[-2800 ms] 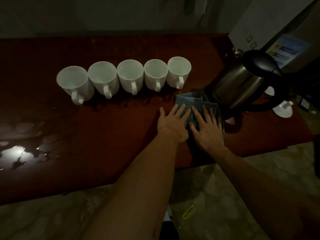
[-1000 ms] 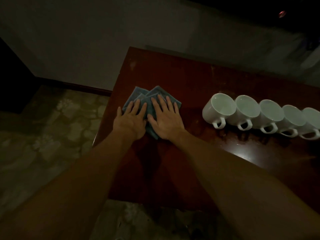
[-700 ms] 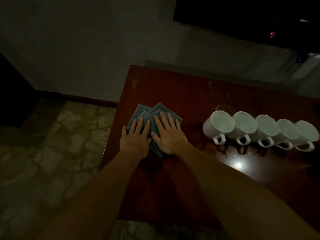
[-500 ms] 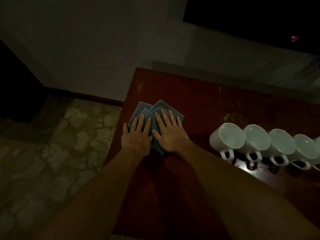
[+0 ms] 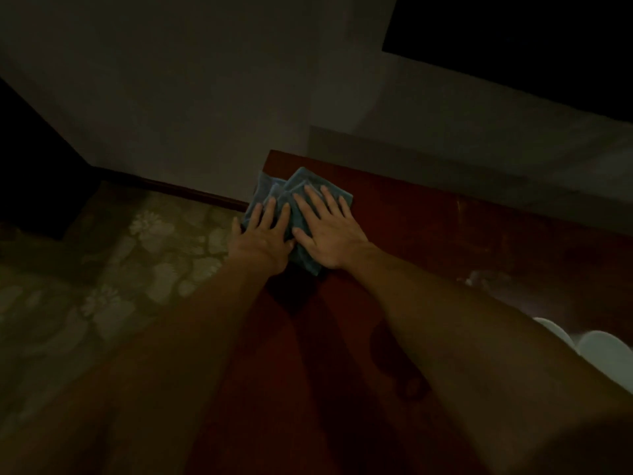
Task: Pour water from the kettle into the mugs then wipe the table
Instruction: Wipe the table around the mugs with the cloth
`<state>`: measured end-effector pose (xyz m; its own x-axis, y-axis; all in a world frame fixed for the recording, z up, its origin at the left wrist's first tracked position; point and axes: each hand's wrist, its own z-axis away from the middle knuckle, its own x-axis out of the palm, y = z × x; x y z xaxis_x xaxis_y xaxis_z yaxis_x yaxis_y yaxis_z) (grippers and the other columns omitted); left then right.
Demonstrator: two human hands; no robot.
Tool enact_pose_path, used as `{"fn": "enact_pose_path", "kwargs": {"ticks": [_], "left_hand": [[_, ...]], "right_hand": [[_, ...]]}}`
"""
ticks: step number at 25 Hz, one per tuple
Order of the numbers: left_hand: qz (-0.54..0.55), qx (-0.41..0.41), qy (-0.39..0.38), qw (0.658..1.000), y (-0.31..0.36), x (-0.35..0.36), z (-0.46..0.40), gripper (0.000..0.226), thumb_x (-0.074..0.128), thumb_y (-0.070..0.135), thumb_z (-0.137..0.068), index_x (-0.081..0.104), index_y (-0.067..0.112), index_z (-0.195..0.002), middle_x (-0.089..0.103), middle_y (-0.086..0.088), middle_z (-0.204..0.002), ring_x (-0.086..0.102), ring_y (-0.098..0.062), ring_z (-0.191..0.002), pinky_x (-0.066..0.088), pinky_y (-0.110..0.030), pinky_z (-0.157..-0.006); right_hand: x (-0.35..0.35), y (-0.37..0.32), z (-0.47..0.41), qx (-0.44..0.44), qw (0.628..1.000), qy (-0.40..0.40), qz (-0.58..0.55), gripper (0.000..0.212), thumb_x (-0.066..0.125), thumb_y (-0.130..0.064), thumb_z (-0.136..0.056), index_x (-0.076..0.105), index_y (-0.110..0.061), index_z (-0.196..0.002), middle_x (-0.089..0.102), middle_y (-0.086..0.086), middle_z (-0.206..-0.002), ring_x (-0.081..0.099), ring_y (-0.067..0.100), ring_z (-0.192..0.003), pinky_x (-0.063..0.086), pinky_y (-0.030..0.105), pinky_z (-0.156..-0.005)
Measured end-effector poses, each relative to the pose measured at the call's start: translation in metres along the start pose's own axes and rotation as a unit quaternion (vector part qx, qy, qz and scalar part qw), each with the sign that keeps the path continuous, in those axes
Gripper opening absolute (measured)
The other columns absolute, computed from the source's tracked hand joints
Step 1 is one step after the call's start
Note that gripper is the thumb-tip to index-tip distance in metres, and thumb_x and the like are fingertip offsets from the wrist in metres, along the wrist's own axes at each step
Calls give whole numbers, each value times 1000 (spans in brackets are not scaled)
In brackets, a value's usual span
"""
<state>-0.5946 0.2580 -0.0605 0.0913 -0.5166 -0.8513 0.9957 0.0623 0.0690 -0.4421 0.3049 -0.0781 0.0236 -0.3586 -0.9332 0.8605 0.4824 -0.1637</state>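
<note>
A folded blue cloth [image 5: 299, 190] lies at the far left corner of the dark red table [image 5: 462, 234], partly over the left edge. My left hand [image 5: 262, 236] and my right hand [image 5: 329, 231] press flat on the cloth side by side, fingers straight. Behind my right forearm, at the right edge of the view, only the rims of two white mugs [image 5: 603, 347] show. The kettle is out of view.
A pale wall [image 5: 205, 97] stands just beyond the table's far edge. Patterned floor [image 5: 120, 269] lies to the left of the table, with a dark baseboard along the wall. A dark panel fills the upper right.
Both hands have pushed the cloth farther away and left, up to the table's far left corner. The view swung left, so most mugs have left the frame.
</note>
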Motion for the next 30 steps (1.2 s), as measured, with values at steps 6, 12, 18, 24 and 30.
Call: {"fn": "enact_pose_path", "kwargs": {"ticks": [6,12,18,24,30], "left_hand": [[-42,-8,-9,999,8,-16,-10,71,27,50,-107,-15,25,-159,-22,-2,-166,-14,-23,-154,2,-57,-121],[-45,24,-8,999,81,-19,-19,72,29,51,-107,-13,26,-159,-21,0,-166,-14,-22,-153,-1,-57,-121],[-61,52,4,997,172,-25,-25,77,44,51,-103,-2,28,-161,-11,-1,-168,-3,-24,-155,3,-59,-120],[-29,122,12,992,297,-11,-31,77,51,45,-102,6,25,-161,-8,-3,-169,-2,-29,-154,7,-52,-123],[-35,188,-10,982,414,3,-33,81,60,38,-100,9,20,-161,-4,-8,-168,-2,-36,-153,11,-50,-123]], "right_hand": [[-10,9,-6,-7,1000,-22,4,71,18,-57,-104,-12,-26,-161,-21,-1,-168,-21,23,-154,-10,46,-124],[-16,78,25,19,998,-51,11,72,17,-59,-104,-15,-26,-160,-24,-1,-167,-22,24,-154,-9,46,-124],[-15,155,75,46,997,-64,4,73,18,-58,-104,-17,-25,-160,-26,1,-166,-22,26,-153,-9,46,-123],[-14,258,151,105,992,-66,-28,74,25,-55,-105,-15,-26,-159,-24,2,-167,-19,28,-154,-8,46,-123],[-9,338,230,202,973,-55,-102,79,40,-51,-103,-8,-27,-161,-17,2,-169,-13,29,-155,-3,49,-123]]}}
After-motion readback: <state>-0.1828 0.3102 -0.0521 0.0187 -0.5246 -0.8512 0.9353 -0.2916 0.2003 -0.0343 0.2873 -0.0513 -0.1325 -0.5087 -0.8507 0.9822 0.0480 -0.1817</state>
